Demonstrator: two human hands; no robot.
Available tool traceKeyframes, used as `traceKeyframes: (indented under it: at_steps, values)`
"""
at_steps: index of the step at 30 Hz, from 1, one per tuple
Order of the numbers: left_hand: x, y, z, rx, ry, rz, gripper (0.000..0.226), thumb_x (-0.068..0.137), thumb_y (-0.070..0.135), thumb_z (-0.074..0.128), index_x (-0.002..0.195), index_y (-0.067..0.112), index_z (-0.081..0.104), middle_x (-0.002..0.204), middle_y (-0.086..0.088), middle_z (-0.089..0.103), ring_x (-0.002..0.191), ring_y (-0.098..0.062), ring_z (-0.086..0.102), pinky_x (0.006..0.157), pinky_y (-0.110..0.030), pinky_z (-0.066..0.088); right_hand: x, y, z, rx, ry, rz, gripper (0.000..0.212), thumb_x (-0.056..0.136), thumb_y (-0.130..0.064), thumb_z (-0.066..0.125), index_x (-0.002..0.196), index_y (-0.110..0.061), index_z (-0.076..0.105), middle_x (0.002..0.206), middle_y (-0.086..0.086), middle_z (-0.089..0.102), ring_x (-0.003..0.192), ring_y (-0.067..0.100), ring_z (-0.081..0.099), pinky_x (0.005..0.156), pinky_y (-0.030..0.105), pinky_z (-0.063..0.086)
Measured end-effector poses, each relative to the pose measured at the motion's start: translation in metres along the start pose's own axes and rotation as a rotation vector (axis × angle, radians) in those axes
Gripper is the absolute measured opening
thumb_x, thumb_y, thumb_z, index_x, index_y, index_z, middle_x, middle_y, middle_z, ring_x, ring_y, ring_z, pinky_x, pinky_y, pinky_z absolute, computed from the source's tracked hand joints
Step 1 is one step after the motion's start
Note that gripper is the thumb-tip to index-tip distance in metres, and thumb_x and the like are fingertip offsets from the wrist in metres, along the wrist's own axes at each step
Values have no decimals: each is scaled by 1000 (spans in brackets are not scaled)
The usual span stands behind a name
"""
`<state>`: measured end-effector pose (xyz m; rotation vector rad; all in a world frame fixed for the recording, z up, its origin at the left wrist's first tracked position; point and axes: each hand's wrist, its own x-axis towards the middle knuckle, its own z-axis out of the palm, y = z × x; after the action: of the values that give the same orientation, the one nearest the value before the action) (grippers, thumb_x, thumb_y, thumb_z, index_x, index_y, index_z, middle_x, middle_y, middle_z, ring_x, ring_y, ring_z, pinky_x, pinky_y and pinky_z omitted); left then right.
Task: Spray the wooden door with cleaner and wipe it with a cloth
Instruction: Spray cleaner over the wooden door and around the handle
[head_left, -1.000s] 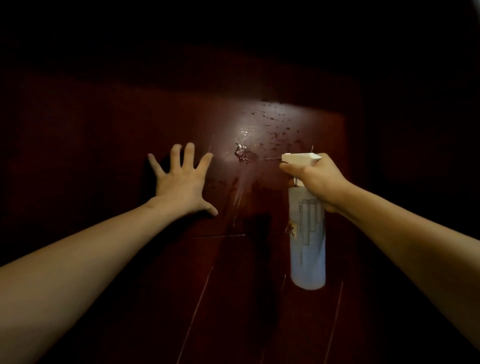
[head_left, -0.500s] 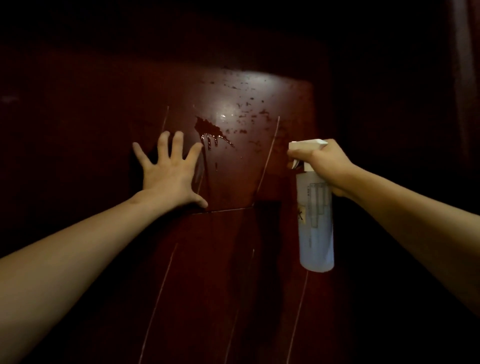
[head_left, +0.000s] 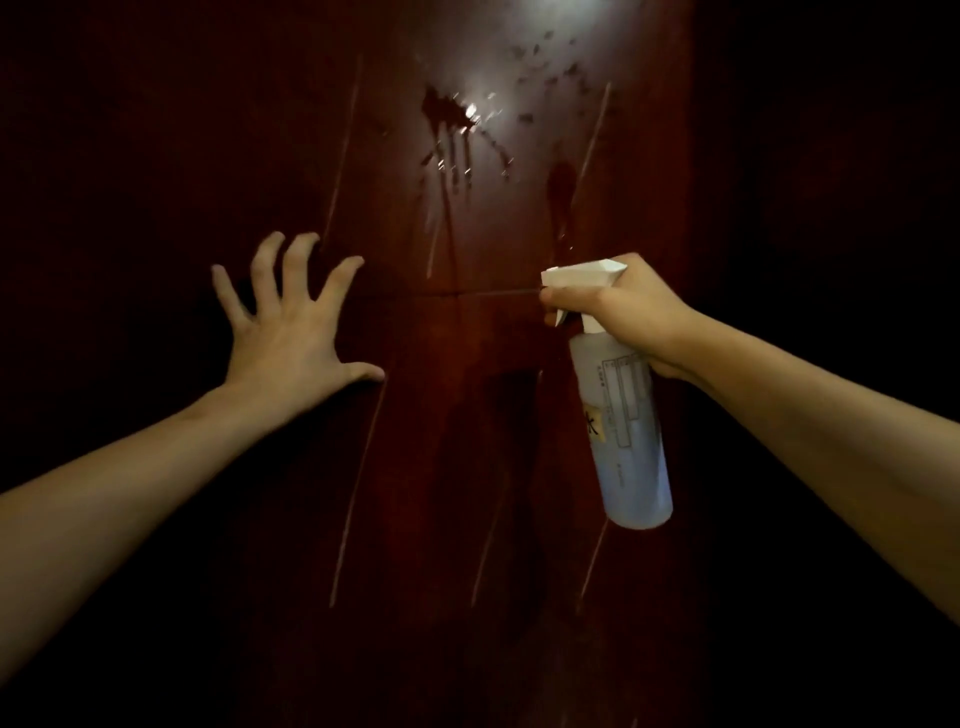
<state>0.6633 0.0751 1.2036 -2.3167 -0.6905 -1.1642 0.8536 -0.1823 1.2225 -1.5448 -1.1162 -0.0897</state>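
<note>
Against the door (head_left: 467, 415), left grip (head_left: 291, 343) splays open, right grip (head_left: 628, 317) clasps the bottle (head_left: 628, 441), seemingly spraying; next needs a cloth.

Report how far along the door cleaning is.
Done: cleaner is on the wooden door, a wet patch with drips running down. In hand: the right hand grips the spray bottle, nozzle toward the door; the left hand is spread against it. Left: wiping; no cloth is in view.

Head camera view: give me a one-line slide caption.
Right hand aims a spray bottle at the wet wooden door, left hand spread on it.
</note>
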Motion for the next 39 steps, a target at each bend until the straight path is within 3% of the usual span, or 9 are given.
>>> traceKeyframes:
  at_steps: [6, 9, 12, 16, 19, 27, 31, 36, 39]
  values:
    - [-79, -49, 21, 33, -104, -30, 122, 59, 72, 85, 158, 32, 24, 165, -14, 8, 156, -41, 1, 115, -82, 5, -35, 17, 101, 150, -129, 54, 18, 91, -15, 75, 91, 3, 77, 90, 17, 78, 74, 12, 69, 68, 15, 50]
    - [-105, -66, 29, 92, -155, 1, 123, 59, 74, 83, 159, 34, 23, 165, -14, 10, 156, -41, 3, 114, -83, 7, -46, 23, 143, 167, -198, 89, 18, 92, -15, 75, 90, 3, 76, 74, 5, 76, 63, 5, 66, 60, 14, 47]
    - [-114, -70, 33, 126, -166, 13, 125, 59, 74, 83, 160, 35, 21, 164, -13, 11, 155, -40, 6, 114, -83, 8, -50, 27, 172, 156, -229, 89, 24, 92, -19, 76, 88, 4, 75, 77, 13, 76, 64, 10, 66, 65, 22, 49]
    - [-115, -67, 36, 107, -163, -9, 126, 59, 73, 84, 160, 35, 20, 165, -12, 7, 156, -39, 2, 115, -82, 4, -50, 34, 187, 127, -266, 124, 20, 90, -22, 78, 77, -11, 69, 66, 2, 68, 60, 9, 65, 60, 23, 49]
    - [-114, -61, 41, 98, -137, 0, 127, 57, 76, 83, 159, 27, 22, 164, -15, 12, 156, -40, 6, 115, -82, 3, -52, 44, 173, 105, -261, 176, 22, 88, -24, 80, 74, -15, 66, 66, -2, 66, 59, 9, 65, 60, 25, 49]
    - [-108, 27, 63, 132, -90, 263, 115, 68, 74, 78, 161, 29, 27, 167, -15, 17, 157, -39, 10, 117, -80, 4, -81, 86, 71, 58, -13, 294, 24, 91, -21, 75, 93, 2, 76, 95, 17, 77, 82, 20, 70, 76, 29, 51]
    - [-105, 79, 75, 173, -113, 360, 119, 71, 74, 75, 164, 30, 17, 170, -13, 11, 159, -38, 5, 118, -77, 0, -95, 108, 31, -12, 45, 339, 26, 91, -25, 76, 90, 1, 75, 80, 7, 72, 68, 11, 63, 59, 17, 47]
    - [-101, 103, 85, 188, -157, 344, 124, 69, 73, 78, 164, 29, 11, 170, -14, 6, 159, -38, 1, 120, -76, 4, -102, 138, 10, -24, 105, 385, 26, 91, -29, 74, 87, -3, 75, 80, 3, 73, 70, 12, 64, 66, 25, 47]
    - [-103, 105, 89, 235, -151, 344, 126, 69, 73, 77, 164, 27, 8, 171, -15, 5, 159, -39, 1, 120, -76, 6, -103, 160, 7, -34, 158, 434, 28, 89, -32, 77, 98, -6, 73, 82, 3, 74, 68, 10, 68, 65, 27, 50]
